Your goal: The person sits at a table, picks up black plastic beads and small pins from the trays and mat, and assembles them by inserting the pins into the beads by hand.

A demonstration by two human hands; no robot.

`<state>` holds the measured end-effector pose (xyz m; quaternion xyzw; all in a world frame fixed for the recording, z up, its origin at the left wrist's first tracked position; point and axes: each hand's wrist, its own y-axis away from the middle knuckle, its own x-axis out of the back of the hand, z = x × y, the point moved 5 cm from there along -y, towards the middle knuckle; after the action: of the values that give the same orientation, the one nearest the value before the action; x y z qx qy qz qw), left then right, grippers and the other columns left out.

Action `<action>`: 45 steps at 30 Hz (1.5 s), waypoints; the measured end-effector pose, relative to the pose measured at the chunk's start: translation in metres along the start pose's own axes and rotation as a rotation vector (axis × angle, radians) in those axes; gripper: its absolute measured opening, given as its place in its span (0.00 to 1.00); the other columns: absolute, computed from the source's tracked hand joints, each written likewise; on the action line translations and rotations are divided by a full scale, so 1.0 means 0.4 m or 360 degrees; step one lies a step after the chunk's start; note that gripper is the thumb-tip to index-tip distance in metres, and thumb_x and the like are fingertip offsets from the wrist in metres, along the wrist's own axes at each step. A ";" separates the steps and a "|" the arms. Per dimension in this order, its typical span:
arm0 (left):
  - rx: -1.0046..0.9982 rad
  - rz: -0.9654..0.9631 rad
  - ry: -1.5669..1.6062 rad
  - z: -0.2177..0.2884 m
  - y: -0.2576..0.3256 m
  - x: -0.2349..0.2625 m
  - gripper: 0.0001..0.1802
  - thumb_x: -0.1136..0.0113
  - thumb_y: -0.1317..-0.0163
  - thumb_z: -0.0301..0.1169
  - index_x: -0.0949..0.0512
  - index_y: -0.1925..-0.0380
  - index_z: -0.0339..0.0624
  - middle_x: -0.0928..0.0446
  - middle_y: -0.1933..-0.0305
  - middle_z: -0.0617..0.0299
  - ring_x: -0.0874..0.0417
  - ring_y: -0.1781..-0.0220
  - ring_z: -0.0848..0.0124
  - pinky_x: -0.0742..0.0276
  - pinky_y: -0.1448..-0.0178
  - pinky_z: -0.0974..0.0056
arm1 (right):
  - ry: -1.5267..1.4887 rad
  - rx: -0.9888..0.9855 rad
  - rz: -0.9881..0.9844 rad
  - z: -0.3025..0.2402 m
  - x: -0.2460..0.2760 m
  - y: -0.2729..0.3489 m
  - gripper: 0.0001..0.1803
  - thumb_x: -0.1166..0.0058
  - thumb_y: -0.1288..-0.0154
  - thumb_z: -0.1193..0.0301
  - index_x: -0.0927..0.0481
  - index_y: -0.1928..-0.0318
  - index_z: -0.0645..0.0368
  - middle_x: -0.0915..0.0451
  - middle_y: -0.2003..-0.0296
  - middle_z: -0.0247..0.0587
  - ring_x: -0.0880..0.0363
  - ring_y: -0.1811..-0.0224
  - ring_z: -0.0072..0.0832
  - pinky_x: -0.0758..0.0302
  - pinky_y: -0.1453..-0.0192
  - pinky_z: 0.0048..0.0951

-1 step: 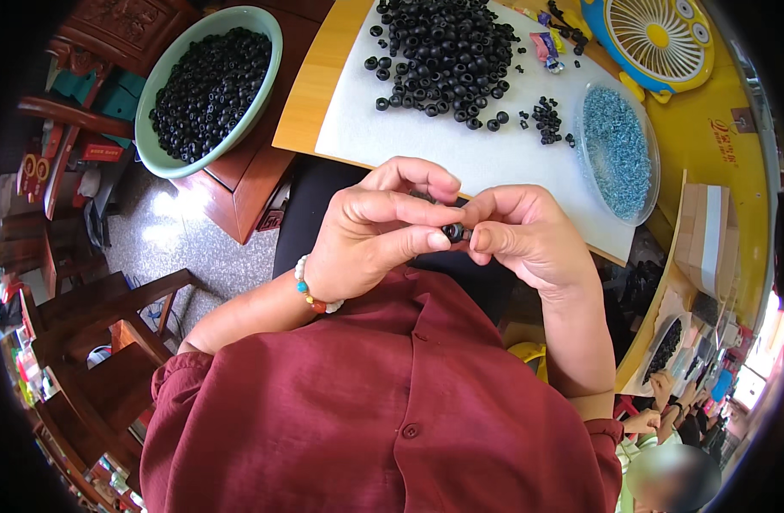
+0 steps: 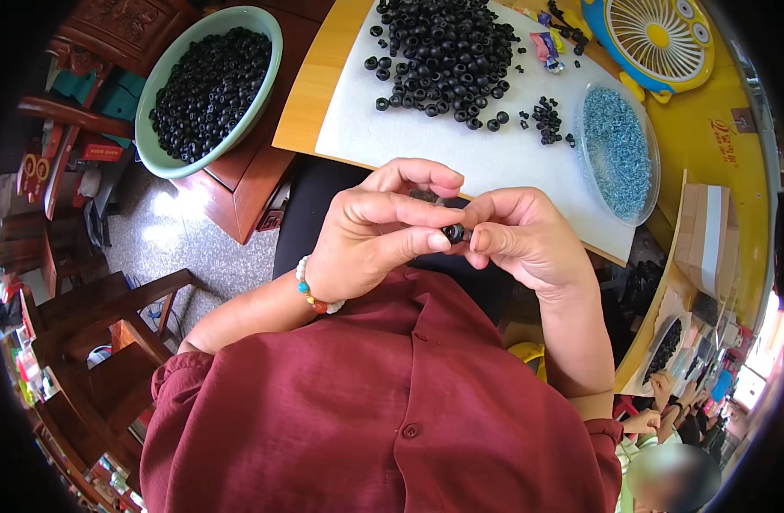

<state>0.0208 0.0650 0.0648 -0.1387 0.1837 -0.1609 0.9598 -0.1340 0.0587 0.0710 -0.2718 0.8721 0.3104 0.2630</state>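
Observation:
A small, shiny black round piece with a hole [image 2: 452, 232] sits between my two hands, in front of my chest. My left hand [image 2: 370, 224] pinches it between thumb and index finger, its other fingers curled loosely above. From the other side, my right hand [image 2: 533, 235] closes thumb and fingertips on the piece's narrow dark end; whether that end is a separate part I cannot tell. Beyond my hands, a heap of black round hollow pieces [image 2: 447, 56] lies on a white sheet [image 2: 357, 120]. Beside it is a cluster of smaller black pieces [image 2: 547, 121].
A clear tray of blue beads [image 2: 616, 150] stands at the sheet's right, below a yellow-and-blue fan [image 2: 657, 38]. At left, a pale green basin [image 2: 142, 128] full of black pieces rests on a wooden stand. Another person's hand [image 2: 644, 421] shows at lower right.

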 end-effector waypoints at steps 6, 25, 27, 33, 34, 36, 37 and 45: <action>0.0166 -0.0108 0.0306 -0.006 0.009 -0.024 0.11 0.41 0.44 0.16 0.19 0.60 0.35 0.25 0.49 0.48 0.21 0.51 0.66 0.21 0.50 0.66 | -0.0115 0.0160 -0.0016 0.032 -0.007 -0.005 0.05 0.38 0.45 0.77 0.19 0.68 0.65 0.21 0.71 0.40 0.24 0.71 0.24 0.27 0.63 0.22; 0.0056 0.1111 -0.1713 0.109 -0.048 0.591 0.14 0.39 0.43 0.24 0.19 0.55 0.42 0.20 0.58 0.63 0.22 0.60 0.78 0.28 0.52 0.74 | 0.2586 0.0585 0.1970 -0.236 0.438 0.188 0.08 0.44 0.44 0.73 0.18 0.64 0.62 0.18 0.70 0.48 0.18 0.67 0.37 0.25 0.60 0.31; -0.0245 0.0973 -0.2256 0.113 -0.053 0.559 0.16 0.38 0.46 0.25 0.19 0.55 0.45 0.20 0.56 0.60 0.21 0.57 0.72 0.28 0.49 0.70 | 0.2486 0.0485 0.1997 -0.234 0.445 0.182 0.08 0.43 0.45 0.73 0.19 0.65 0.63 0.19 0.70 0.49 0.19 0.67 0.40 0.25 0.59 0.34; -0.0219 0.0274 -0.1934 0.018 -0.116 0.248 0.12 0.34 0.53 0.28 0.18 0.66 0.40 0.21 0.67 0.56 0.21 0.65 0.61 0.26 0.58 0.62 | 0.2510 0.0351 0.2041 -0.241 0.447 0.178 0.08 0.43 0.47 0.73 0.20 0.66 0.63 0.19 0.72 0.49 0.19 0.68 0.40 0.25 0.61 0.34; -0.0238 0.0202 -0.1973 0.000 -0.124 0.218 0.12 0.34 0.53 0.31 0.18 0.66 0.41 0.21 0.69 0.57 0.23 0.65 0.59 0.28 0.58 0.59 | 0.2515 0.0350 0.2049 -0.245 0.441 0.175 0.08 0.43 0.47 0.73 0.20 0.66 0.63 0.19 0.72 0.49 0.19 0.68 0.40 0.25 0.61 0.34; -0.0225 0.0158 -0.2090 -0.017 -0.135 0.179 0.12 0.34 0.52 0.34 0.18 0.66 0.42 0.23 0.70 0.59 0.23 0.66 0.60 0.29 0.59 0.59 | 0.2526 0.0357 0.2088 -0.250 0.430 0.171 0.07 0.44 0.47 0.74 0.20 0.67 0.62 0.18 0.72 0.48 0.18 0.68 0.38 0.25 0.62 0.32; -0.0205 0.0146 -0.2118 -0.025 -0.142 0.168 0.12 0.34 0.52 0.34 0.18 0.67 0.43 0.23 0.70 0.60 0.24 0.66 0.60 0.29 0.59 0.59 | 0.2533 0.0351 0.2106 -0.250 0.437 0.177 0.07 0.44 0.47 0.74 0.20 0.67 0.62 0.18 0.72 0.48 0.18 0.68 0.38 0.25 0.62 0.32; 0.0068 0.0206 -0.1857 -0.045 -0.137 0.194 0.07 0.39 0.46 0.26 0.20 0.66 0.38 0.22 0.69 0.61 0.24 0.72 0.73 0.29 0.66 0.71 | 0.1875 0.0862 0.1922 -0.223 0.521 0.221 0.10 0.41 0.47 0.72 0.19 0.63 0.61 0.18 0.71 0.46 0.19 0.70 0.33 0.26 0.62 0.29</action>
<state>0.0678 -0.0167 0.0426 -0.1735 -0.3703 -0.0028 0.9126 -0.3649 -0.0087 0.0350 0.1909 0.9040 -0.0113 -0.3824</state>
